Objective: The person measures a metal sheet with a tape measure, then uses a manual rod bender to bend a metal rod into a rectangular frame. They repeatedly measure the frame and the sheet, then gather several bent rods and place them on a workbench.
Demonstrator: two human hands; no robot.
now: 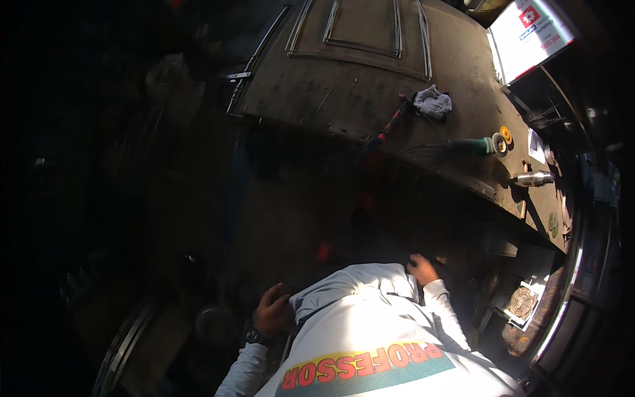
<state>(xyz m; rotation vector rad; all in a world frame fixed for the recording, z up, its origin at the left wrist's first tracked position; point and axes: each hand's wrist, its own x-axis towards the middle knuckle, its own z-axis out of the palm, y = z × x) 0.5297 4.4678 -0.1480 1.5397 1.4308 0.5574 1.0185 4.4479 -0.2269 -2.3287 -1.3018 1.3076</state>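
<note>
Both of my hands are at my waist, beside the hem of the light shirt (357, 281) I wear. At the left hip is my left hand (272, 313), its fingers curled in shadow near the cloth's edge; a dark watch (254, 336) sits on that wrist. My right hand (423, 269) is bent in at the other hip, fingers drawn together against dark clothing. What either hand grips, if anything, is lost in the dark. Beyond them stands a brown workbench (370, 83), out of touch. On it lie a green angle grinder (477, 145) and a crumpled grey cloth (433, 103).
An orange disc (506, 135), a steel flask (534, 178) and a white sheet (536, 145) lie toward the bench's right end. Thin metal frames (364, 55) rest at its far side. A red-and-black rod-like thing (393, 123) crosses the front edge. Deep shadow hides the left.
</note>
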